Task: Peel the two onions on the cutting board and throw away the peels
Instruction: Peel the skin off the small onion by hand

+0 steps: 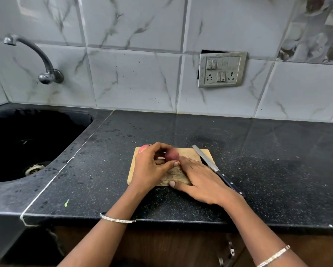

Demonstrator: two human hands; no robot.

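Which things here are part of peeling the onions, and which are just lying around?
For the job: dark onion, pink onion, cutting board, left hand, right hand, possibly knife.
Lying about: sink, tap, switch panel.

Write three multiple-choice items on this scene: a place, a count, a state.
1. Where is the knife? A in the sink; B on the right edge of the cutting board; C in a hand.
2. How many onions show? A one; B four; C two.
3. The right hand: A lies flat, fingers straight; B grips the knife; C pinches a peel.
Key: B, its blade rests on the board; C, held onion in the left hand, second onion behind it; A, it rests open on the board.
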